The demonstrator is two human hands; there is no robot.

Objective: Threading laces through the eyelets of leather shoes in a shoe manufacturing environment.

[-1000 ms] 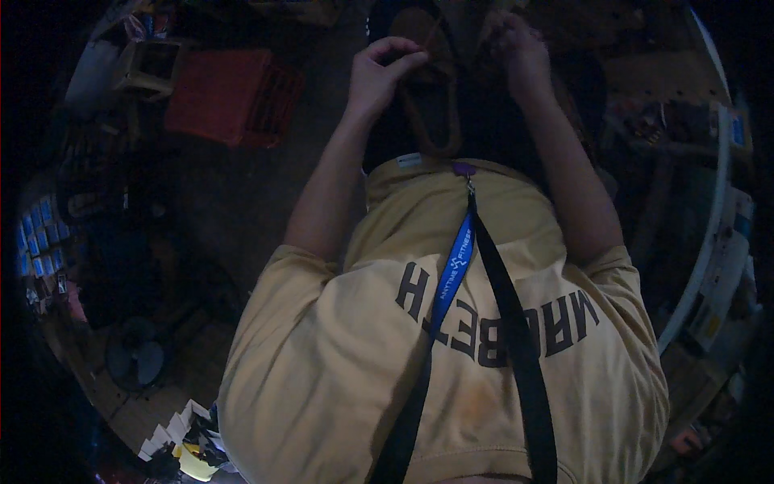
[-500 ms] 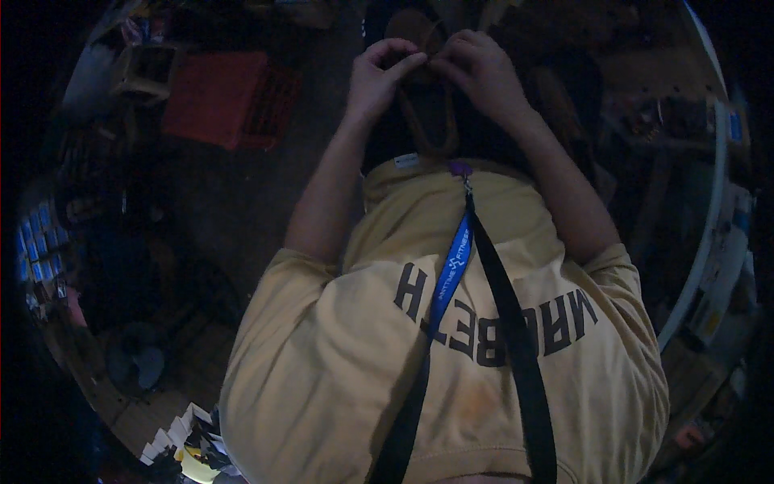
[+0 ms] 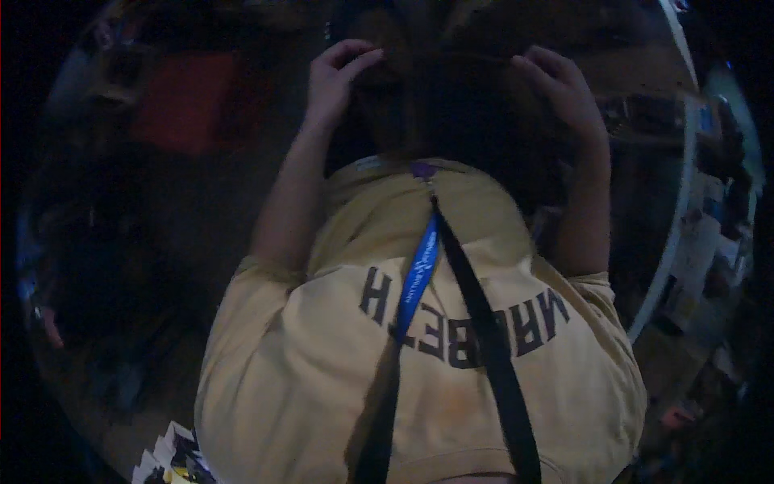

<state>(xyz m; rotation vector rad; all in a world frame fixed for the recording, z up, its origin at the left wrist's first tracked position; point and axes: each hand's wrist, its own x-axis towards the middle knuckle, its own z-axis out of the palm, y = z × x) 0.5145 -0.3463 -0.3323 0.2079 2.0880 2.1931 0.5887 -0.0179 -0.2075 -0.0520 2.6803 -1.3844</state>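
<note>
Left hand: at nearly twelve o'clock from the view's centre, the left hand (image 3: 332, 81) is pinching with thumb and forefinger tips together, gripping a thin strand (image 3: 484, 56).
Right hand: between one and two o'clock, the right hand (image 3: 566, 87) is closing its thumb and forefinger on the strand's other side, the remaining fingers curling in.
Thin strand: it is running roughly level between the two pinches at about twelve to one o'clock, its left part fading into the dark.
Brown piece: just before twelve o'clock, a brown piece (image 3: 389, 34) is lying beside the left fingertips, blurring too much to show its make.
Red crate: at ten o'clock, a red crate (image 3: 187, 103) is standing well apart from the hands, turning a plain face to the view; its inside is staying too dark to read.
White cartons: between seven and eight o'clock, white cartons (image 3: 165, 450) are standing in a row, with dark and yellow items showing among them.
Shelf: toward three o'clock, a shelf's pale edge (image 3: 684, 181) is curving down, with dim boxes sitting beyond it, their contents hiding.
Shirt: toward six o'clock, a tan shirt (image 3: 484, 411) is filling the view, a lanyard (image 3: 476, 310) hanging over it.
</note>
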